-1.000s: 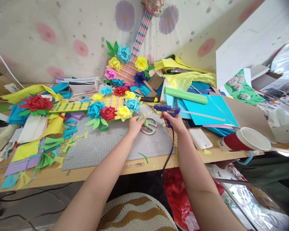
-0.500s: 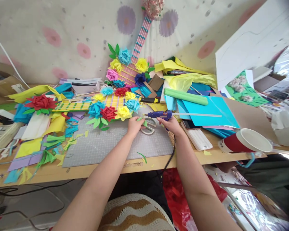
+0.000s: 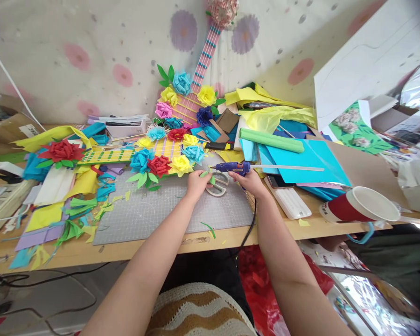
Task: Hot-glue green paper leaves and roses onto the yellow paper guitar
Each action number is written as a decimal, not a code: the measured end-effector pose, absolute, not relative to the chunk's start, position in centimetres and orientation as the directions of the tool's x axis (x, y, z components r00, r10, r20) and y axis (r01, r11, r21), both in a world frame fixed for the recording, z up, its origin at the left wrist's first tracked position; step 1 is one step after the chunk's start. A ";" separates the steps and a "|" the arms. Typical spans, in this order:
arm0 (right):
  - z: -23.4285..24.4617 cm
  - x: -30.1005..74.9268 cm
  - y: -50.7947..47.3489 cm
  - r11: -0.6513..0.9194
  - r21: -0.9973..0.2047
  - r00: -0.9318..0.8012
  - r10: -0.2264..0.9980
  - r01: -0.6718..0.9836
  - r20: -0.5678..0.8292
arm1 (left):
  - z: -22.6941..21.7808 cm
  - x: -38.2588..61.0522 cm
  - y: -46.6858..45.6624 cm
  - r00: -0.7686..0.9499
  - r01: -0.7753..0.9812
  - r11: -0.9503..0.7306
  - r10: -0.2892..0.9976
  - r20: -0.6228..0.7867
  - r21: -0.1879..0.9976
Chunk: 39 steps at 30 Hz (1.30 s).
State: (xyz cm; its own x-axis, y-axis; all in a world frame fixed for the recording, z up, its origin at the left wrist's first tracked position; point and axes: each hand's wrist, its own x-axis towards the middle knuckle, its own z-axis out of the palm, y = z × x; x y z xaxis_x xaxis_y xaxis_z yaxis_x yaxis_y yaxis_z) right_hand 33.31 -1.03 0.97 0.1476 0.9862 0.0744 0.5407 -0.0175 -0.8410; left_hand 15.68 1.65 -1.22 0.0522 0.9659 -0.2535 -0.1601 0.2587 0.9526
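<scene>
My right hand [image 3: 249, 181] is closed around a dark blue hot glue gun [image 3: 231, 168], its nozzle pointing left and a long clear glue stick [image 3: 290, 167] sticking out behind. Between the fingers of my left hand [image 3: 197, 183] are small green paper leaves [image 3: 212, 179], close to the nozzle; whether the tip touches them I cannot tell. Under and beside the leaves lie scissors [image 3: 219, 190] with pale grey handles on the grey cutting mat [image 3: 136, 221]. Just behind my left hand is a paper guitar [image 3: 107, 155] with red, yellow and blue paper flowers.
A pink flowered guitar [image 3: 205, 58] leans on the wall behind. Paper scraps [image 3: 72, 205] litter the left side. On the right are blue sheets [image 3: 308, 161], a green paper roll [image 3: 271, 140], a white box-like device [image 3: 292, 203] and a red-and-white cup [image 3: 359, 205] near the front edge.
The whole view has shifted slightly. Both hands keep their hold on the leaves and the glue gun, in nearly the same place.
</scene>
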 end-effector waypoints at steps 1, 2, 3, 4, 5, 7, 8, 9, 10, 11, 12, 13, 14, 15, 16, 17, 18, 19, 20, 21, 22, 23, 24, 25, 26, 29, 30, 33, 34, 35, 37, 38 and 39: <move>0.9 33.4 -1.0 -0.018 -0.838 0.153 0.985 0.545 0.078 | -1.2 15.7 1.7 0.050 -0.156 0.258 0.966 -0.253 0.953; 0.9 33.4 -0.9 -0.020 -0.835 0.159 0.984 0.550 0.081 | -1.2 15.7 1.6 0.049 -0.153 0.258 0.966 -0.254 0.954; 0.8 33.5 -0.9 -0.025 -0.833 0.167 0.983 0.553 0.081 | -1.2 15.7 1.6 0.048 -0.151 0.260 0.966 -0.255 0.954; 0.7 33.6 -0.8 -0.033 -0.832 0.175 0.981 0.554 0.078 | -1.2 15.7 1.6 0.049 -0.150 0.260 0.965 -0.256 0.954; 0.7 33.7 -0.8 -0.039 -0.833 0.185 0.980 0.552 0.077 | -1.2 15.6 1.6 0.051 -0.150 0.261 0.965 -0.256 0.954; 0.5 33.8 -0.7 -0.040 -0.843 0.200 0.976 0.537 0.082 | -1.2 15.6 1.6 0.058 -0.150 0.261 0.965 -0.255 0.954; 0.5 33.8 -0.7 -0.036 -0.849 0.203 0.975 0.527 0.085 | -1.2 15.6 1.6 0.058 -0.150 0.261 0.965 -0.255 0.954; 0.5 33.8 -0.7 -0.031 -0.855 0.204 0.975 0.518 0.089 | -1.2 15.6 1.6 0.059 -0.148 0.260 0.966 -0.253 0.954; 0.5 33.9 -0.7 -0.026 -0.860 0.203 0.975 0.510 0.090 | -1.2 15.6 1.6 0.060 -0.145 0.258 0.966 -0.252 0.955; 0.5 33.9 -0.7 -0.026 -0.863 0.203 0.975 0.505 0.089 | -1.2 15.5 1.6 0.062 -0.140 0.257 0.966 -0.251 0.956; 0.5 33.9 -0.7 -0.031 -0.864 0.207 0.975 0.503 0.085 | -1.2 15.5 1.6 0.066 -0.136 0.258 0.966 -0.251 0.957; 0.5 33.9 -0.7 -0.037 -0.863 0.212 0.974 0.503 0.082 | -1.2 15.5 1.6 0.071 -0.134 0.258 0.965 -0.251 0.957; 0.5 33.9 -0.7 -0.041 -0.862 0.217 0.973 0.505 0.081 | -1.2 15.5 1.6 0.075 -0.135 0.258 0.965 -0.250 0.957; 0.6 33.9 -0.8 -0.043 -0.862 0.222 0.972 0.505 0.082 | -1.2 15.5 1.6 0.077 -0.138 0.259 0.965 -0.250 0.956; 0.6 33.8 -0.8 -0.042 -0.861 0.223 0.971 0.506 0.083 | -1.2 15.5 1.6 0.077 -0.142 0.258 0.965 -0.249 0.956; 0.6 33.8 -0.8 -0.042 -0.860 0.220 0.972 0.508 0.083 | -1.2 15.5 1.6 0.077 -0.144 0.256 0.966 -0.247 0.956; 0.7 33.7 -0.8 -0.041 -0.859 0.214 0.973 0.511 0.081 | -1.2 15.5 1.6 0.075 -0.144 0.255 0.966 -0.246 0.956; 0.7 33.6 -0.9 -0.038 -0.858 0.205 0.976 0.513 0.079 | -1.2 15.5 1.6 0.072 -0.142 0.254 0.967 -0.246 0.957; 0.8 33.5 -0.9 -0.031 -0.858 0.194 0.978 0.513 0.080 | -1.2 15.5 1.6 0.070 -0.138 0.254 0.967 -0.247 0.957; 0.8 33.5 -1.0 -0.020 -0.859 0.179 0.980 0.511 0.084 | -1.2 15.5 1.6 0.068 -0.135 0.255 0.966 -0.248 0.957; 0.9 33.4 -1.0 -0.006 -0.862 0.164 0.982 0.506 0.090 | -1.2 15.6 1.6 0.066 -0.134 0.257 0.966 -0.250 0.957; 0.9 33.3 -1.0 0.006 -0.865 0.153 0.984 0.501 0.095 | -1.2 15.6 1.6 0.065 -0.133 0.259 0.965 -0.253 0.957; 0.9 33.3 -1.0 0.011 -0.867 0.149 0.984 0.498 0.099 | -1.2 15.6 1.6 0.065 -0.132 0.259 0.965 -0.253 0.957; 0.9 33.3 -1.0 0.008 -0.865 0.151 0.984 0.501 0.097 | -1.3 15.6 1.6 0.064 -0.133 0.258 0.966 -0.252 0.957; 0.9 33.4 -1.0 0.000 -0.861 0.163 0.982 0.509 0.096 | -1.4 15.6 1.6 0.064 -0.134 0.256 0.966 -0.250 0.957; 0.6 33.7 -0.7 -0.010 -0.841 0.209 0.970 0.542 0.123 | -1.6 15.5 1.7 0.063 -0.139 0.245 0.969 -0.238 0.959; 0.5 33.8 -0.7 -0.006 -0.835 0.217 0.967 0.550 0.136 | -1.6 15.5 1.7 0.063 -0.140 0.243 0.970 -0.236 0.960; 0.3 33.9 -0.6 -0.003 -0.832 0.223 0.964 0.554 0.145 | -1.5 15.5 1.7 0.062 -0.137 0.243 0.970 -0.237 0.960; 0.4 33.8 -0.7 -0.003 -0.835 0.213 0.968 0.550 0.136 | -1.4 15.5 1.6 0.057 -0.134 0.245 0.969 -0.239 0.960; 0.4 33.6 -0.7 -0.004 -0.839 0.199 0.972 0.544 0.124 | -1.3 15.6 1.6 0.052 -0.132 0.248 0.969 -0.243 0.960; 0.6 33.2 -0.9 -0.005 -0.845 0.164 0.982 0.534 0.098 | -1.2 15.6 1.5 0.044 -0.130 0.255 0.967 -0.251 0.958; 0.7 33.0 -1.0 -0.006 -0.848 0.150 0.985 0.530 0.087 | -1.1 15.7 1.5 0.043 -0.131 0.258 0.966 -0.254 0.957; 0.7 32.8 -1.0 -0.006 -0.851 0.143 0.986 0.525 0.082 | -1.1 15.7 1.5 0.044 -0.132 0.257 0.966 -0.253 0.957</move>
